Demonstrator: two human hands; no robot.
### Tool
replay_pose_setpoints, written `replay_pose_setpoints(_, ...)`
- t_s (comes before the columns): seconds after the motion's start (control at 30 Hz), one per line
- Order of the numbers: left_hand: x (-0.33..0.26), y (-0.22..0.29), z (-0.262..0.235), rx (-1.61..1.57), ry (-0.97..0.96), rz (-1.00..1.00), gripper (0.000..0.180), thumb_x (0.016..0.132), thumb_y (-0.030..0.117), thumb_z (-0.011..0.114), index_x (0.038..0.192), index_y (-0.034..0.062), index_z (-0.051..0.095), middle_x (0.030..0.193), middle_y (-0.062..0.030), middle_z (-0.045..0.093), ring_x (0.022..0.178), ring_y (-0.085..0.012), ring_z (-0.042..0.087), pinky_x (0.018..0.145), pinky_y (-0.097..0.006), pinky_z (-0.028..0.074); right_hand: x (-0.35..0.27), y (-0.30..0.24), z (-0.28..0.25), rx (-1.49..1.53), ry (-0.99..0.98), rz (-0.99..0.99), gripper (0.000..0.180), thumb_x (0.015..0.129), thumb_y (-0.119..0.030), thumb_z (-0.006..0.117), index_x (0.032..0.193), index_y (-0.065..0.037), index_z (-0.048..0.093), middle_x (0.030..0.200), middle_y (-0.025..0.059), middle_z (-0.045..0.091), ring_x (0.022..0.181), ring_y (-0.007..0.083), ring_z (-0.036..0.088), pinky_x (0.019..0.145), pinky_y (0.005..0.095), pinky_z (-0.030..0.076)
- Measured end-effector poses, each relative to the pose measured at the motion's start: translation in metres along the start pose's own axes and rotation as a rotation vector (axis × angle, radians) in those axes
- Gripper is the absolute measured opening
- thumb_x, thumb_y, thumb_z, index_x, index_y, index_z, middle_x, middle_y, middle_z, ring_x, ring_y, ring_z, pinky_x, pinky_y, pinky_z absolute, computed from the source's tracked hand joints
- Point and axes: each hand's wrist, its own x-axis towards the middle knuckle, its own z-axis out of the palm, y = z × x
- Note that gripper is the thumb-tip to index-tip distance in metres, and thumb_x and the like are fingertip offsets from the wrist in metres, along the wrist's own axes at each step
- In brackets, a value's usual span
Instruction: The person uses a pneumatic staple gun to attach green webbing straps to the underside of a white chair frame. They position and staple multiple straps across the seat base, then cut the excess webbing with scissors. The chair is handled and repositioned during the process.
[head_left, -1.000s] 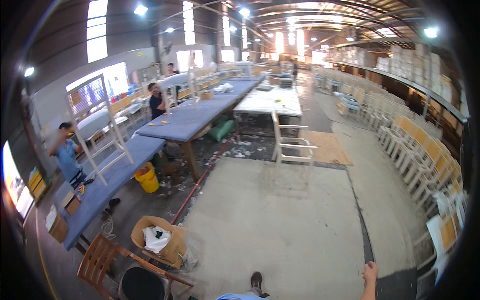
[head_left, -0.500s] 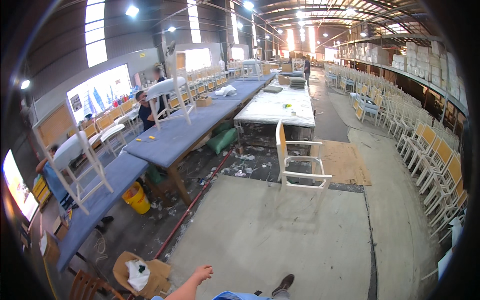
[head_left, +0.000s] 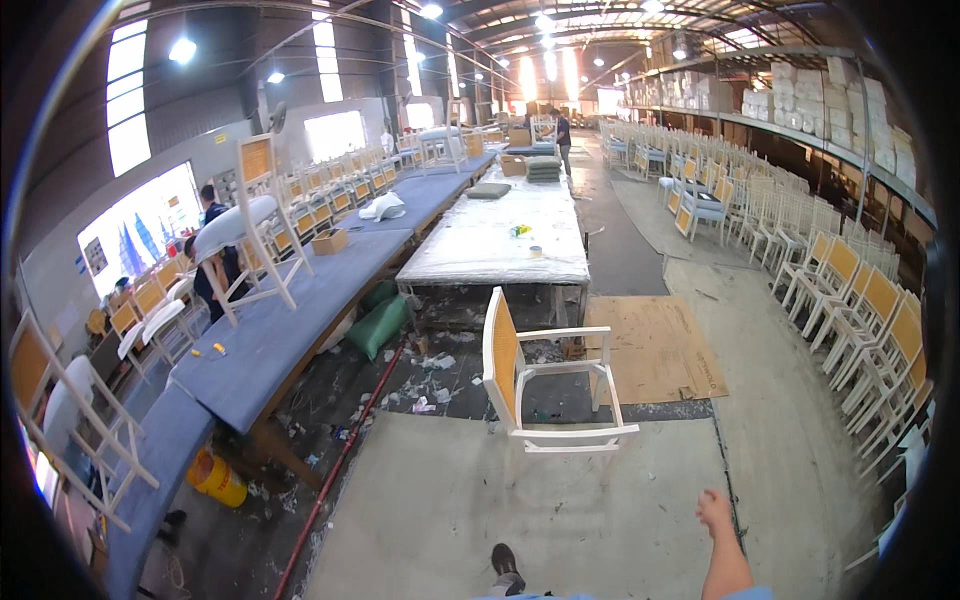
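My right hand [head_left: 714,510] hangs over the floor at the lower right, its fingers loosely bent and apart, holding nothing. My left hand is out of the picture. Ahead of me, a white-framed armchair [head_left: 570,437] with a woven tan back stands on the floor without a seat pad. It is the nearest chair, and my right hand is apart from it. One of my dark shoes [head_left: 503,560] shows at the lower edge.
A long blue-covered table [head_left: 370,260] at left carries upright chairs [head_left: 245,235]. A white-covered table [head_left: 500,235] with grey cushions stands ahead. Cardboard [head_left: 650,350] lies right of the armchair. Rows of chairs [head_left: 870,300] line the right. Scraps, a green sack [head_left: 380,325] and a yellow bucket [head_left: 217,480] are leftward.
I have moved forward, and the armchair appears nearer. My left hand has left the picture, while my right hand has come into it. A different foot now shows in front.
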Motion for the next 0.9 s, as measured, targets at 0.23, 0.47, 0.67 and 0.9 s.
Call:
replay_pose_setpoints(0.23,0.097,0.206,-0.037,0.083,0.05,0.177,0.043,0.102,0.039,0.057,0.117,0.0006,0.071,0.1,-0.0137,0.078,0.074,-0.0234,0.071,0.059,-0.04,0.052,0.102,-0.062,0.172,0.457,-0.364,0.402,0.063,0.111,-0.038,0.06,0.165,-0.014,0.036,0.129,0.0186,0.065,0.097,0.0366,0.071,0.082,0.0527,0.059)
replay_pose_setpoints(0.47,0.152,0.55,-0.021,-0.233,0.125,0.598,0.051,0.107,0.046,0.051,0.128,0.0023,0.067,0.12,-0.0163,0.076,0.093,-0.0257,0.073,0.077,-0.039,0.053,0.19,-0.041,0.269,0.827,-0.274,0.778,0.08,0.11,-0.065,0.045,0.17,-0.019,0.02,0.145,0.0217,0.053,0.121,0.0454,0.061,0.1,0.0677,0.05)
replay_pose_setpoints(0.67,0.185,0.726,0.06,0.074,0.44,0.756,0.055,0.113,0.048,0.044,0.144,0.0039,0.058,0.135,-0.0284,0.068,0.131,-0.0415,0.063,0.107,-0.051,0.048,0.3,-0.057,0.284,1.077,-0.182,0.942,0.09,0.104,-0.077,0.045,0.171,-0.025,0.014,0.146,0.0206,0.051,0.123,0.0453,0.059,0.099,0.0717,0.048)
replay_pose_setpoints(0.9,0.202,0.758,0.078,0.315,0.638,0.542,0.048,0.113,0.044,0.043,0.13,0.0013,0.055,0.112,-0.0329,0.073,0.106,-0.0552,0.068,0.092,-0.064,0.051,0.315,-0.118,0.293,0.355,-0.585,0.212,0.067,0.091,-0.016,0.079,0.151,0.0,0.054,0.112,0.0159,0.074,0.097,0.0249,0.072,0.079,0.0413,0.062)
